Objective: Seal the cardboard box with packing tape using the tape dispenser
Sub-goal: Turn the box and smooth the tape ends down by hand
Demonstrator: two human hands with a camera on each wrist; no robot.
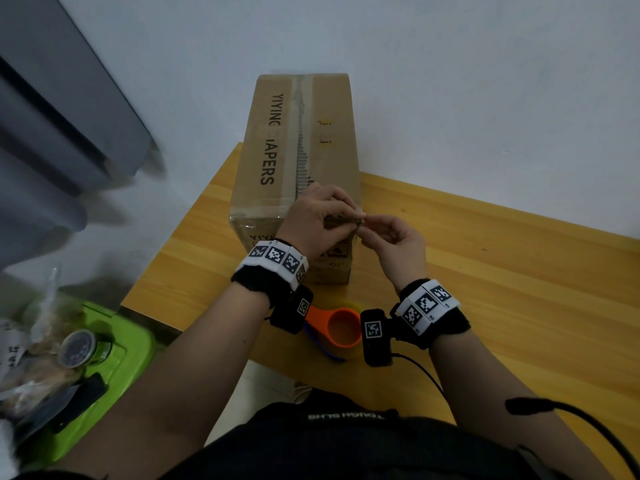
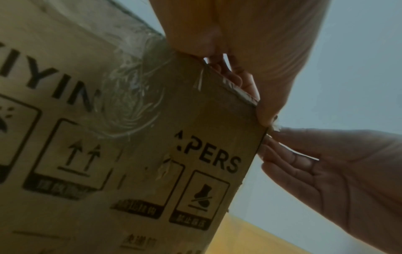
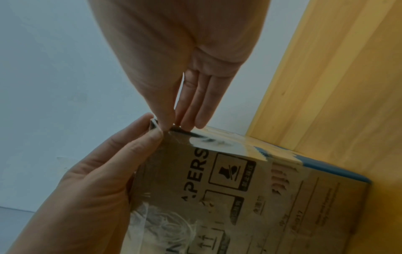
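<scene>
The cardboard box [image 1: 277, 150] [image 2: 152, 171] [image 3: 239, 197], printed with black letters, stands on the wooden table [image 1: 502, 271], with crinkled clear tape [image 1: 301, 133] along its top seam. Both hands meet at its near right top corner. My left hand [image 1: 341, 221] [image 2: 259, 103] [image 3: 155, 128] curls over that corner and pinches a thin strip of tape [image 1: 348, 220] there. My right hand [image 1: 367, 225] [image 2: 269, 141] [image 3: 174, 125] pinches the same strip from the right, thumb against fingers. The orange tape dispenser [image 1: 341, 329] lies untouched by the table's near edge, between my wrists.
A green bin [image 1: 114, 337] with a round gauge and plastic bags sits on the floor at the lower left. Grey panels [image 1: 52, 133] fill the left side. The pale wall stands close behind the box. Bare tabletop [image 3: 337, 86] stretches right of the box.
</scene>
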